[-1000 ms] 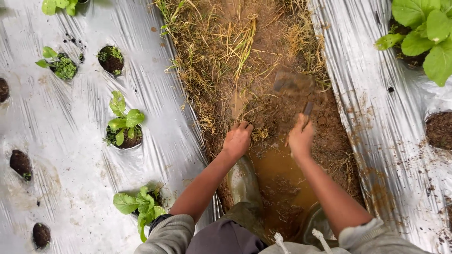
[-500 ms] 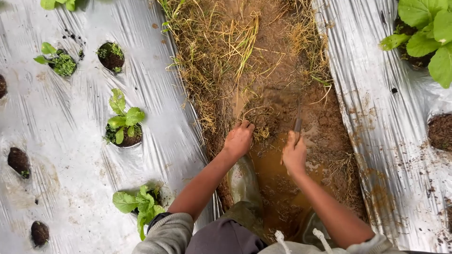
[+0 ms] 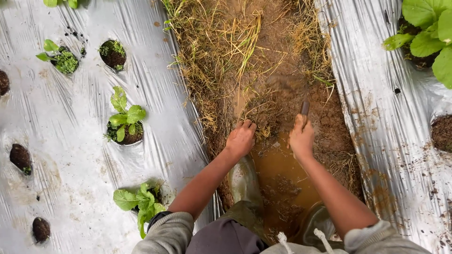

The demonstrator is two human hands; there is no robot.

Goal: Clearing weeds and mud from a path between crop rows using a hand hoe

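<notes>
Dry grass (image 3: 256,110) lies matted in the muddy furrow (image 3: 282,70), gripped by the left hand (image 3: 241,138), fingers closed on it. Just beside, the right hand (image 3: 301,136) is clenched around a small tool (image 3: 304,107). Silver mulch sheeting (image 3: 70,141) with seedlings (image 3: 125,115) flanks the furrow.

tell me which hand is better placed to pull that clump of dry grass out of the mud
Left, probably: the left hand already has its fingers on the dry grass clump, while the right hand grips a tool handle.

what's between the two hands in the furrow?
Head view: between the left hand and the right hand lies wet soil with dry grass stalks, with a muddy puddle just below.
</notes>
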